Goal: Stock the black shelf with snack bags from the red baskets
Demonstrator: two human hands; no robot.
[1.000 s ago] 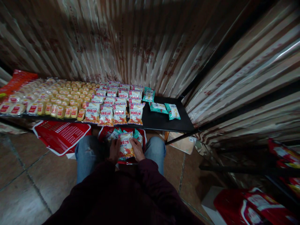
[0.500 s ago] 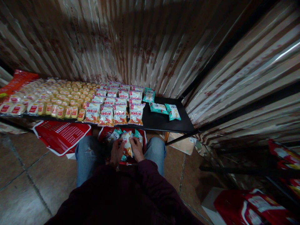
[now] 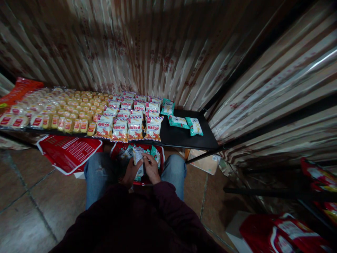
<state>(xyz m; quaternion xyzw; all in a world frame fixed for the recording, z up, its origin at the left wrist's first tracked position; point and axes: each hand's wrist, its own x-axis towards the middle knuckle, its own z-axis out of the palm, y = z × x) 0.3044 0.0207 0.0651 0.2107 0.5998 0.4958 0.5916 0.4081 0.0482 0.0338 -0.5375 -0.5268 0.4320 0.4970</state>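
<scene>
Between my knees, my left hand (image 3: 132, 171) and my right hand (image 3: 152, 168) hold one snack bag (image 3: 138, 156) from its two sides, its pale silvery side showing. Both hands are closed on it, fingertips near each other. Beneath lies a red basket (image 3: 162, 153) with several teal snack bags (image 3: 155, 153) in it, partly hidden by my hands. On the black shelf (image 3: 189, 141) in front stand rows of white and orange snack bags (image 3: 153, 129). Right of these lie three teal bags (image 3: 195, 126).
Many small yellow wrapped cakes (image 3: 68, 124) and an orange package (image 3: 22, 91) cover the shelf's left part. A red basket (image 3: 68, 151) is under the shelf at left, a cardboard piece (image 3: 204, 161) at right. Red packages (image 3: 286, 232) sit lower right. Curtains (image 3: 158, 45) hang behind.
The bag in my hands has turned from its printed orange and white front to a pale silvery side. My fingertips have come closer together and moved slightly up.
</scene>
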